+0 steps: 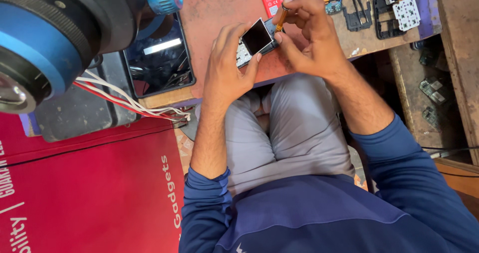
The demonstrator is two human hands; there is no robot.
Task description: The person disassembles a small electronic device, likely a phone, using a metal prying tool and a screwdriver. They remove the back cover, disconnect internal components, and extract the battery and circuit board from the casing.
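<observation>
left hand [230, 66] grips the small opened phone [255, 42], its dark screen module [257, 35] lifted up between thumb and fingertips; right hand [305, 33] pinches an orange-handled screwdriver [281, 19] just behind that screen. casing parts [394, 6] lie removed beyond the right fingers; disassembly looks partly done, the screen not yet off

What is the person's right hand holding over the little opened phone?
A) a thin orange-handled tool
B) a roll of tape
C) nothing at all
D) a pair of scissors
A: the right hand pinches a thin orange-handled tool, its tip down at the small phone that the left hand steadies.
</observation>
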